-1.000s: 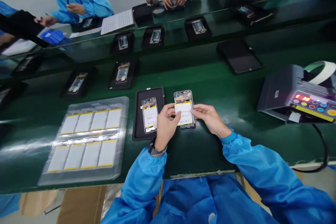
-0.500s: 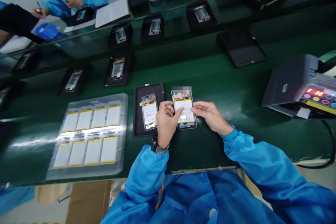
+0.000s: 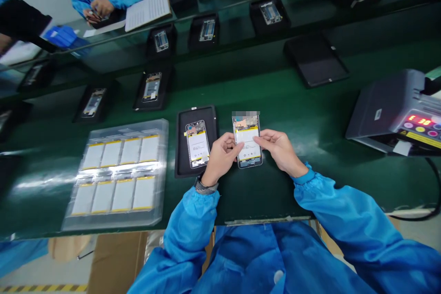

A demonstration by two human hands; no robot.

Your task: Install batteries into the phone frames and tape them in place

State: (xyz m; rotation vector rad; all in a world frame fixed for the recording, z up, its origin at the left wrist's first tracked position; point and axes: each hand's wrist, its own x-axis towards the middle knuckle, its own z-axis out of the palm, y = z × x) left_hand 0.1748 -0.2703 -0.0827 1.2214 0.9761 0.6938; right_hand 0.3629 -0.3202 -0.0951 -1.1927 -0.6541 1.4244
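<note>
my left hand [image 3: 221, 157] and right hand [image 3: 279, 150] clasp the open phone [image 3: 251, 163] mid-frame from both sides, its white pack [image 3: 252, 150] already inside; eight loose packs [image 3: 144, 193] sit in the clear tray [image 3: 113, 223], lower left.

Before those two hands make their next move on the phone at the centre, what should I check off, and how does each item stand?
1. White, yellow-ended battery within the silver-edged phone frame's outline: ok.
2. Left hand and right hand both at the battery: ok.
3. Battery fully seated underneath: cannot tell.
4. Second silver-edged phone inside its black rectangular tray: ok.
5. Clear plastic tray showing eight white batteries: ok.
6. Dark grey boxy machine's red display lit: ok.
</note>
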